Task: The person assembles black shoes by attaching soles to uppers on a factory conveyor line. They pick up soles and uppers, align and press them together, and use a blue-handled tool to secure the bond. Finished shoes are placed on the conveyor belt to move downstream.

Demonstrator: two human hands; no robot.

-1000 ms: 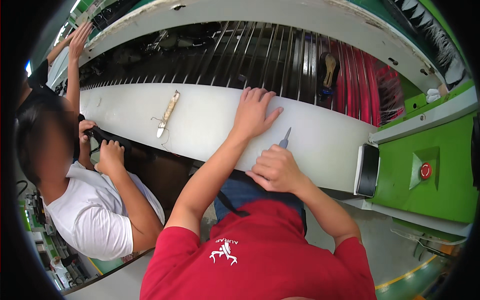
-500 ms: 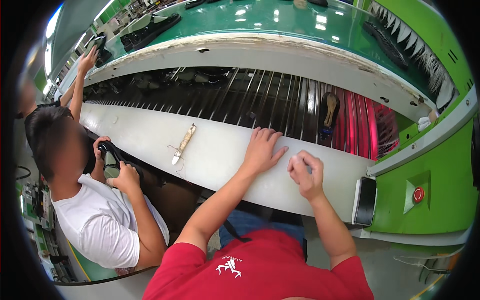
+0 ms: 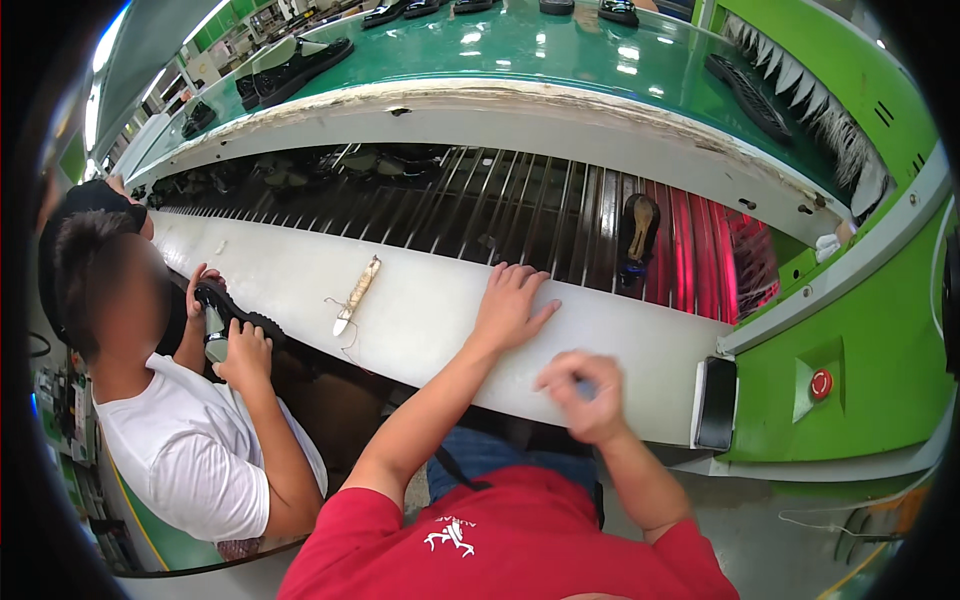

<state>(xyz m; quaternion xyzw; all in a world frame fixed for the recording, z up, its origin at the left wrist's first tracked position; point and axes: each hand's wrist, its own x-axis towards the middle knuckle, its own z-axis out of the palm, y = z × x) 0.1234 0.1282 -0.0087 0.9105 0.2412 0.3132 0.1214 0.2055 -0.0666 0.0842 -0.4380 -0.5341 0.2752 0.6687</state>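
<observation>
the left hand (image 3: 508, 305) lies open and flat on the white ledge (image 3: 420, 300), the blurred right hand (image 3: 585, 385) seems curled near its front edge, its grip unclear, and the work looks still unfinished.

- Long white work ledge (image 3: 420, 310) runs along the front of the conveyor, curving toward the left.
- Slim pale-handled knife (image 3: 356, 297) lies flat near mid-ledge, a thin thread trailing beside it.
- Left hand (image 3: 510, 305) rests palm-down on the ledge, to the right of the knife.
- Behind the ledge, a metal roller track (image 3: 500, 215) carries a dark shoe (image 3: 637, 232) standing upright.
- Green upper belt (image 3: 540, 45) carries black shoes (image 3: 292, 66).
</observation>
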